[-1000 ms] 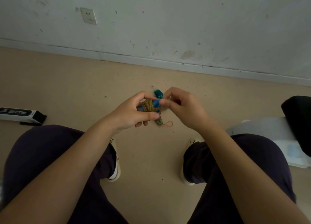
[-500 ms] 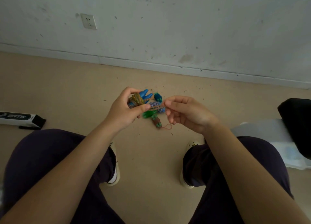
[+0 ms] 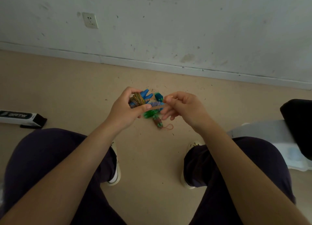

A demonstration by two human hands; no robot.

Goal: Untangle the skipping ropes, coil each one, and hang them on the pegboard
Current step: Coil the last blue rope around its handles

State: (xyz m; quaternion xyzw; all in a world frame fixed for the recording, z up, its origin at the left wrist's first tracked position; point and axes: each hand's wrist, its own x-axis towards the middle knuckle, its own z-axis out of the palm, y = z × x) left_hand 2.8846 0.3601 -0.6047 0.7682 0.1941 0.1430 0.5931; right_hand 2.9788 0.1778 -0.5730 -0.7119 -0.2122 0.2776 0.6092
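Held above the floor between the knees, the ropes (image 3: 145, 104) look light and limp (snag-prone). Left hand (image 3: 125, 109) clamps the bundle; right hand (image 3: 183, 106) pinches one strand, the best hold.

The left hand (image 3: 125, 109) covers much of the small bundle of skipping ropes (image 3: 135, 99), so how its cords wind together cannot be told, and the green part (image 3: 149, 114) below is blurred. At the left edge, a black-and-white box (image 3: 20, 118) is cut off, its lettering too blurred to read. A black object (image 3: 298, 123) and pale sheet (image 3: 263, 131) run off the right edge.
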